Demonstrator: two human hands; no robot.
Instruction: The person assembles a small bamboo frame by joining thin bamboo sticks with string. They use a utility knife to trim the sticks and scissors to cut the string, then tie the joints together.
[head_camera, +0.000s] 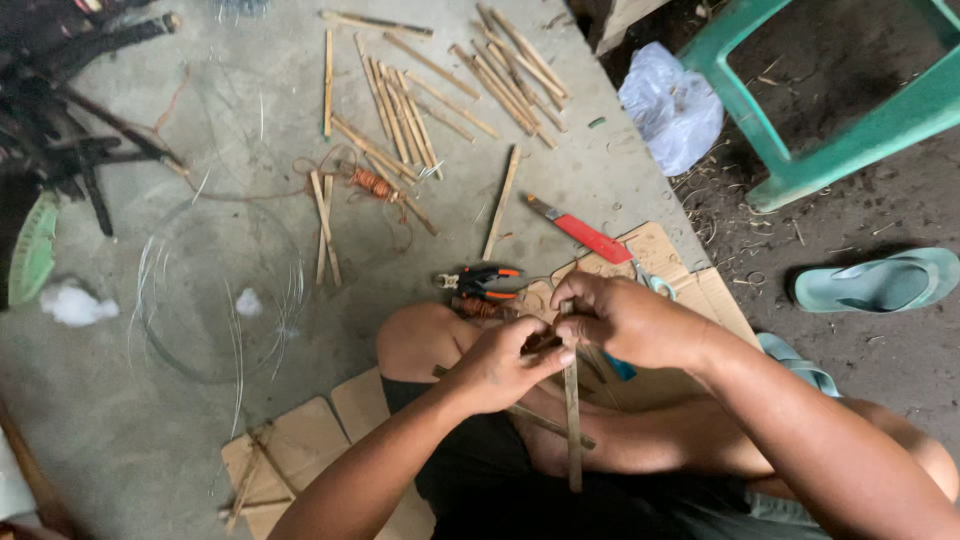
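Sitting on cardboard (300, 440) over a grey concrete floor (150, 400).

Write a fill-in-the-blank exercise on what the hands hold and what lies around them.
1. Both hands, left and right, grip a thin ____ strip.
2. The pliers on the floor have ____ and black handles.
3. The cutter beside the cardboard has a ____ body.
4. The plastic stool at the top right is ____.

Missing words: bamboo; orange; red; green
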